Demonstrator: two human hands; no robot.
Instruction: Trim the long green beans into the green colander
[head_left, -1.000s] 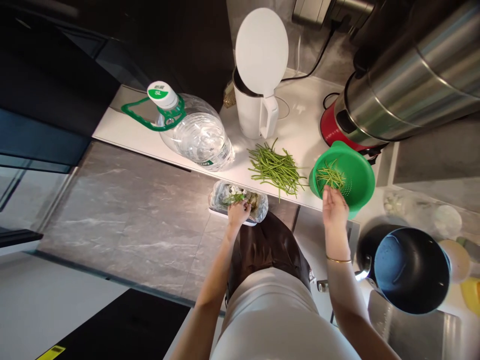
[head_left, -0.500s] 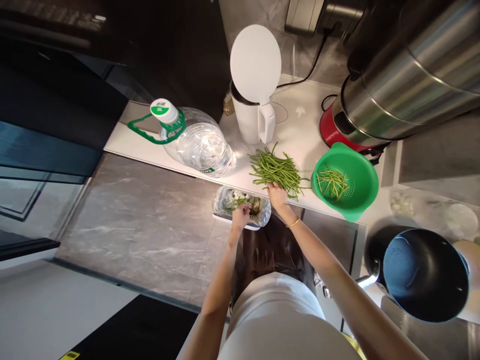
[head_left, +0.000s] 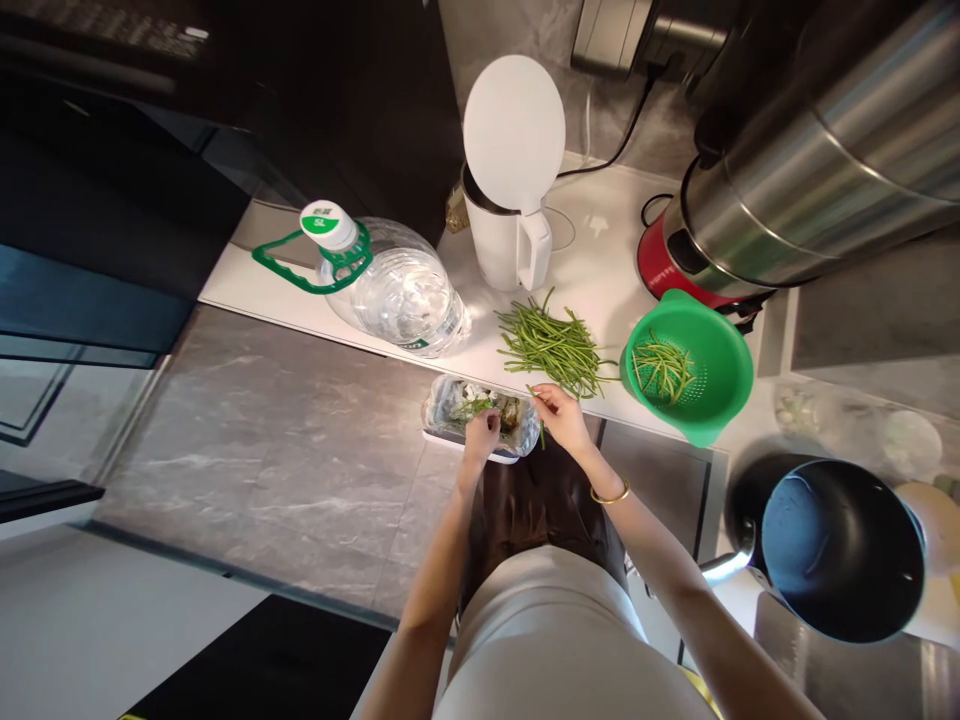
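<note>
A pile of thin green stalks, which look like garlic scapes, lies near the counter's front edge. My right hand is just in front of the pile, its fingers pinched on a single green stalk that hangs below them. Over the lined waste bin below the counter edge is my left hand. Its fingers are closed, and what they hold, if anything, is too small to make out. Scraps, some green, lie inside the bin. A green colander right of the pile contains several short stalk pieces.
A large water bottle and a white kettle with its lid up stand left of and behind the pile. At the right are a tall steel appliance with a red base and a dark pan with its handle pointing toward me.
My right hand has drawn back from the pile toward me, with a stalk now in its fingers. My left hand stays over the bin, almost unmoved.
</note>
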